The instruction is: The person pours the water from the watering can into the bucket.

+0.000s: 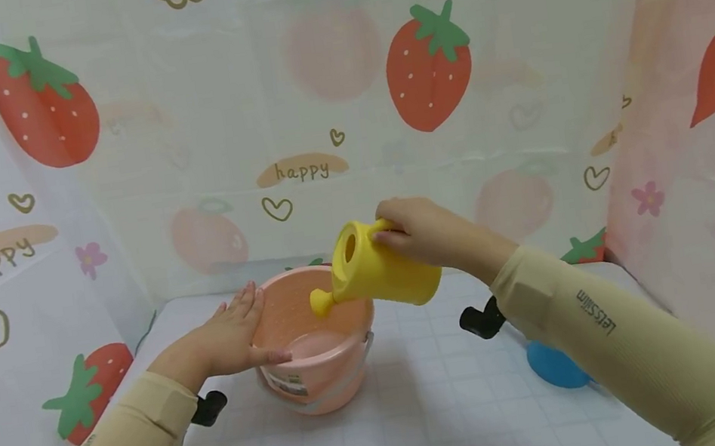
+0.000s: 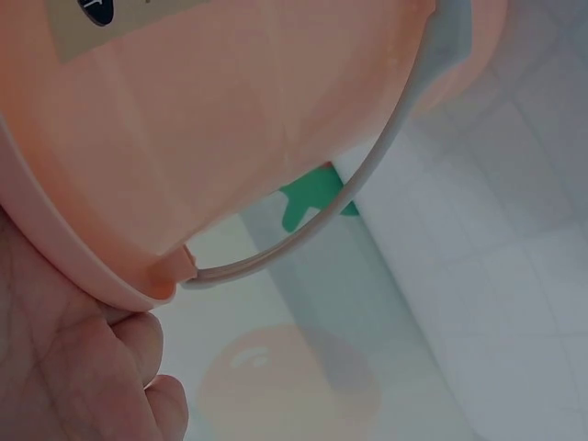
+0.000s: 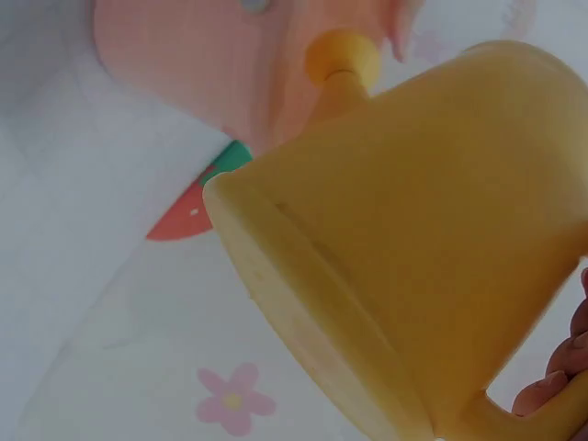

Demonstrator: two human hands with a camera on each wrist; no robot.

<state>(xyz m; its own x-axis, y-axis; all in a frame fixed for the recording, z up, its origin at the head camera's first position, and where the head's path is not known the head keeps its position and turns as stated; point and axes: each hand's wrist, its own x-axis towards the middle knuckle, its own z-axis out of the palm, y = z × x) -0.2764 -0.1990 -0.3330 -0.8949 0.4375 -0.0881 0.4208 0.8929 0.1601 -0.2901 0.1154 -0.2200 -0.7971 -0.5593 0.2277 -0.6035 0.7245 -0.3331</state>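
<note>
My right hand (image 1: 423, 227) grips the handle of a yellow watering can (image 1: 383, 273), tilted with its spout to the left. Its round spout head (image 1: 322, 302) reaches over the opening of a pink bucket (image 1: 326, 387). Whether water flows from it, I cannot tell. The left hand (image 1: 229, 338) rests on the bucket's left rim, fingers extended and thumb along the near edge. Seen from the left wrist, the palm lies against the rim beside the grey bail handle (image 2: 303, 234). From the right wrist, the can's base (image 3: 303, 322) shows, with fingertips at its handle.
A blue object (image 1: 558, 365), partly hidden by the right forearm, lies on the white gridded table surface (image 1: 425, 411). Behind and at both sides hangs a pale curtain (image 1: 231, 103) printed with strawberries. Black camera mounts (image 1: 481, 320) stick out beneath both wrists.
</note>
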